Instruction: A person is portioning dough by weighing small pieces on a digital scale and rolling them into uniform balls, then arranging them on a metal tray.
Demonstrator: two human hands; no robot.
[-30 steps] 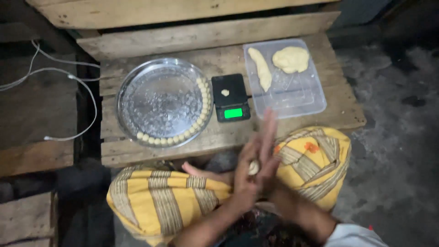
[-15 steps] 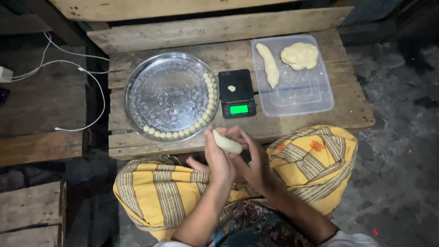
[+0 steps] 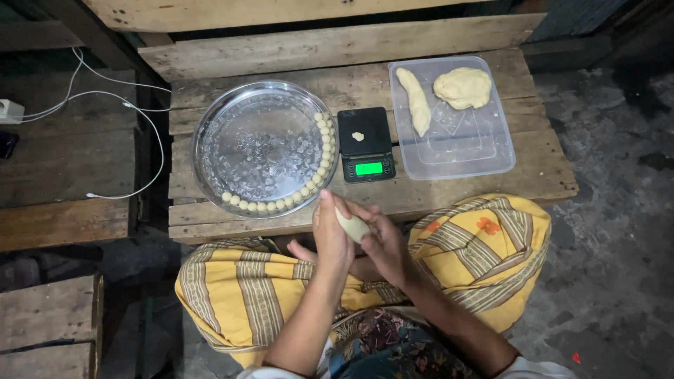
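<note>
Both hands, left hand (image 3: 331, 235) and right hand (image 3: 382, 242), are clasping a pale oblong dough piece (image 3: 353, 227) between their fingers, rolling it just near of the round silver tray (image 3: 210, 133) on the wooden desk (image 3: 351, 88).

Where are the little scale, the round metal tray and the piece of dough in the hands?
Scale (image 3: 366, 144), head view: on its black weighing platform.
Round metal tray (image 3: 261, 144), head view: on the bare middle of its floor.
Dough piece (image 3: 353, 227), head view: on its middle, between both hands.
</note>
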